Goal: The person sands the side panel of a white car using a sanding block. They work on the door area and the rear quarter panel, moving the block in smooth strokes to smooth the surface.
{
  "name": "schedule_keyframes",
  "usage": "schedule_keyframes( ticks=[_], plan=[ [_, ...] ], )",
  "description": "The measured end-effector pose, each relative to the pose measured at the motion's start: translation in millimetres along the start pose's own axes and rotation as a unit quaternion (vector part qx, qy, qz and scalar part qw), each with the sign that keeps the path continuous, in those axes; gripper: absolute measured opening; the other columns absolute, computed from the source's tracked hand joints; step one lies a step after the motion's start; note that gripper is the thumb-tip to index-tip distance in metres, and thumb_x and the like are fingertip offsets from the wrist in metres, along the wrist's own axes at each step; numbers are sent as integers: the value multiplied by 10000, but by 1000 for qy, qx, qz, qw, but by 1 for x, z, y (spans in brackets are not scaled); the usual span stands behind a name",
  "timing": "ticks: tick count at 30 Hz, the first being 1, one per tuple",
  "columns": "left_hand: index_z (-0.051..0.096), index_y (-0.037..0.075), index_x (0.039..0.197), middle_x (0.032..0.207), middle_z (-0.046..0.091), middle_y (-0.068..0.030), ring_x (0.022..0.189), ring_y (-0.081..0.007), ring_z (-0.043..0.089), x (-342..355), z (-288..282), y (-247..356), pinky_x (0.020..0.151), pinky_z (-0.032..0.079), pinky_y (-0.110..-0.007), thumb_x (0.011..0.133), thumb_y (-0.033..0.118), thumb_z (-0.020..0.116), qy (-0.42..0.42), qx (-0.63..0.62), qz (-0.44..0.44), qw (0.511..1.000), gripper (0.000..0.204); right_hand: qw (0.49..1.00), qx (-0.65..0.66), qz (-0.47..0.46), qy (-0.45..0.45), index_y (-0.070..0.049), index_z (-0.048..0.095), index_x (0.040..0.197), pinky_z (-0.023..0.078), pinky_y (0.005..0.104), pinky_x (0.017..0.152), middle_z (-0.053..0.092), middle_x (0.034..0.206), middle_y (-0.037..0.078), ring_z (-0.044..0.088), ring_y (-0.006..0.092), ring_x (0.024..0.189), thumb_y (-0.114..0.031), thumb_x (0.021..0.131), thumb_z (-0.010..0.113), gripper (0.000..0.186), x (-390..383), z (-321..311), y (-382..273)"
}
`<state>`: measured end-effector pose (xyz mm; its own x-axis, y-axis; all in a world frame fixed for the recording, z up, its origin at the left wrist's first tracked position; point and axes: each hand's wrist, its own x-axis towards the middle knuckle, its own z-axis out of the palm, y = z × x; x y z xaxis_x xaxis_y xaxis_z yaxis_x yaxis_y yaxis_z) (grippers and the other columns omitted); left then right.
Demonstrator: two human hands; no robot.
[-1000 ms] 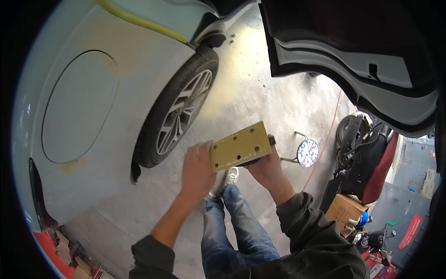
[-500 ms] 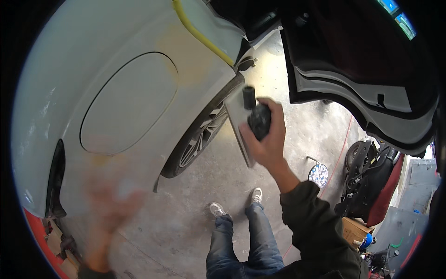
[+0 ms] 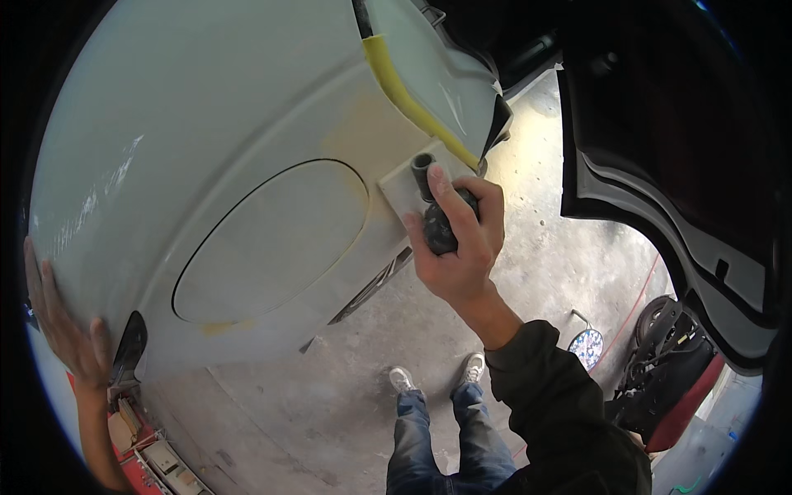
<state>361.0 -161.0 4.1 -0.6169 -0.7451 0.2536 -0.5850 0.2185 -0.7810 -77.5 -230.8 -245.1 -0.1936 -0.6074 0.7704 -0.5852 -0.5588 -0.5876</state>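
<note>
My right hand [image 3: 462,239] is wrapped round the black knob of a hand sanding block [image 3: 401,183], its index finger lying along the black tube on top. The block's pale flat plate lies against the car's rear side panel [image 3: 272,239], beside a patch of tan filler [image 3: 363,124] and the oval fuel flap [image 3: 276,235]. Whether the plate presses fully on the panel cannot be seen. Flat on the white bodywork at the far left rests my left hand [image 3: 70,334], fingers stretched out and holding nothing, near the dark tail light [image 3: 129,346].
Yellow masking foam [image 3: 404,95] lines the door opening. An open car door [image 3: 652,198] hangs at the right. Below it are a round mirror [image 3: 586,348] on the concrete floor and a dark red and black motorcycle part [image 3: 672,379]. A red tool cart [image 3: 148,462] stands lower left.
My right hand has brought the sanding block from over the wheel up against the panel. My left hand has moved left onto the bodywork. The whole view has shifted.
</note>
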Motion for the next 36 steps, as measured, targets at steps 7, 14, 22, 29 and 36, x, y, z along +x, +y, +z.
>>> schedule_keyframes(
  ticks=[7,14,22,29,36],
  plan=[
    [264,30,1562,1587,322,-227,1445,-395,354,-2,-3,-3,1188,278,-509,1027,606,314,-17,-26,2,1000,788,999,27,-26,-12,-150,728,1222,483,337,630,558,959,88,550,247,779,1,612,820,635,-28,-13,34],
    [275,-26,1543,1566,348,-248,1432,-407,363,-22,3,-11,1181,294,-503,1033,596,319,-19,-22,-4,1000,806,998,27,-57,-20,-99,692,1246,466,326,680,546,1006,123,546,259,825,13,635,834,637,-12,-10,27],
    [275,-37,1539,1554,363,-250,1418,-413,377,-24,5,-8,1168,305,-506,1029,604,313,-12,-18,-8,1000,821,996,26,-77,-24,-49,659,1272,473,324,706,545,1048,149,556,260,886,13,674,840,628,13,-5,16],
    [267,-21,1544,1573,323,-265,1437,-439,343,-2,-6,0,1175,288,-526,1023,604,321,-9,-43,-11,999,815,994,42,-101,-9,-65,702,1217,466,315,684,552,1024,128,546,242,842,30,632,829,606,36,10,0],
    [257,-57,1543,1586,317,-236,1463,-423,292,19,-12,8,1202,231,-534,1049,566,257,10,-57,9,998,795,997,19,-76,-19,-76,695,1248,460,314,676,546,1030,131,541,245,828,28,640,820,629,23,4,4]
  ],
)
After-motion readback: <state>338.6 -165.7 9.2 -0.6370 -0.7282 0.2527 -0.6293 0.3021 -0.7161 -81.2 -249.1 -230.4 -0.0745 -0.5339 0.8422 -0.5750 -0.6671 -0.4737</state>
